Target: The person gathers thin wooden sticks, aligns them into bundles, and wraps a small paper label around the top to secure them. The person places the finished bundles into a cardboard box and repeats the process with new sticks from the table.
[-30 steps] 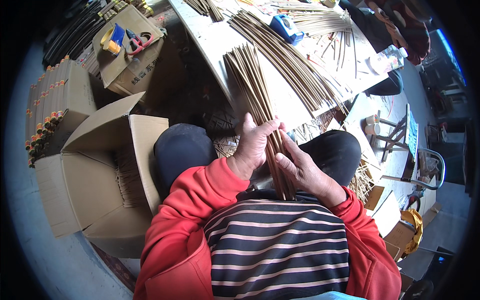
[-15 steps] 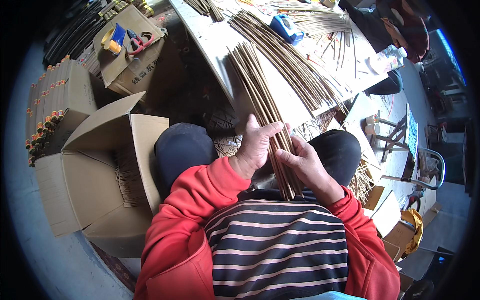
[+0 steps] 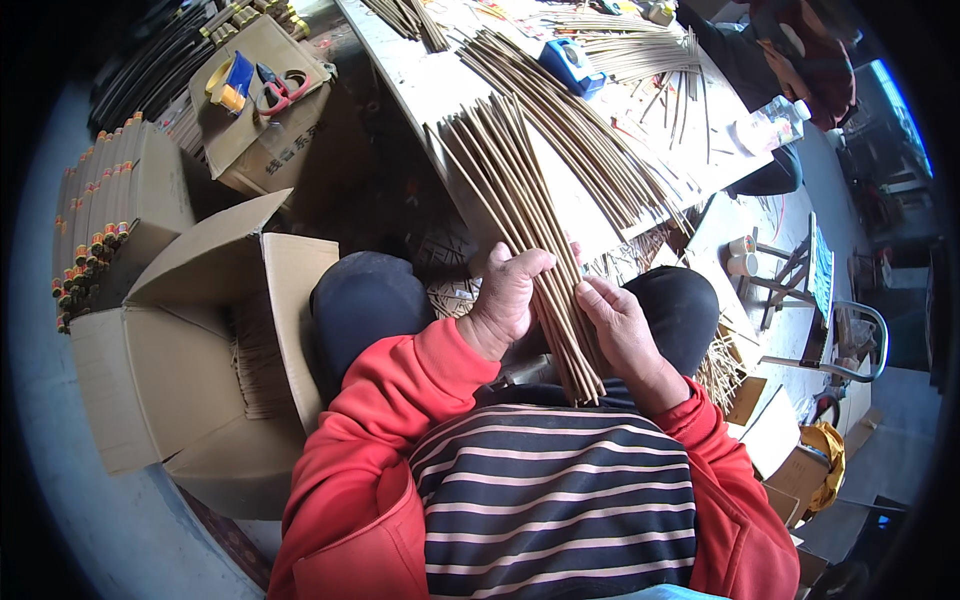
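Note:
A bundle of long thin brown sticks [image 3: 520, 200] slants from my lap up onto the edge of the white table [image 3: 420, 85]. My left hand [image 3: 505, 298] is closed around the bundle from the left, fingers curled over it. My right hand [image 3: 622, 335] presses against the bundle's right side lower down, fingers laid along the sticks. The bundle's lower end reaches my striped shirt. More loose sticks [image 3: 590, 150] lie fanned across the table beyond.
An open cardboard box [image 3: 190, 350] with sticks inside stands at my left. Behind it is a box of stacked packets [image 3: 100, 220] and a carton holding tape and scissors [image 3: 265, 100]. A blue tape dispenser [image 3: 565, 62] sits on the table. Another person [image 3: 800, 50] sits opposite.
The top of the bundle has fanned out a little and shifted on the table edge. My hands have slid slightly along the sticks but keep their grip.

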Demonstrator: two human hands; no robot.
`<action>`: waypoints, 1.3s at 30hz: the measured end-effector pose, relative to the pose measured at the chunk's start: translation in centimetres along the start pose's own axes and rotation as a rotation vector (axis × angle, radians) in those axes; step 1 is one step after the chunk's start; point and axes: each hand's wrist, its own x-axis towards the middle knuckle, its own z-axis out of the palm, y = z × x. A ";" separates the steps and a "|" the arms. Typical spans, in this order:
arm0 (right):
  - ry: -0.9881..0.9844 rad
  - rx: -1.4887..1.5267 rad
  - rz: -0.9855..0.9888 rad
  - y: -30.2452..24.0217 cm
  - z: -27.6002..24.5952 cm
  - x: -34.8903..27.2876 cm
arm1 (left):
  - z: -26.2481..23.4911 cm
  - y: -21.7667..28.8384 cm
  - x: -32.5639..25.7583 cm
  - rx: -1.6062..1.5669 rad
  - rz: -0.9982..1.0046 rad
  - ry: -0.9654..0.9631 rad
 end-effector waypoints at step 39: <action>0.091 -0.637 -0.363 -0.4 -1.1 -1.1 | -0.8 -1.3 -0.1 -0.173 -0.207 0.052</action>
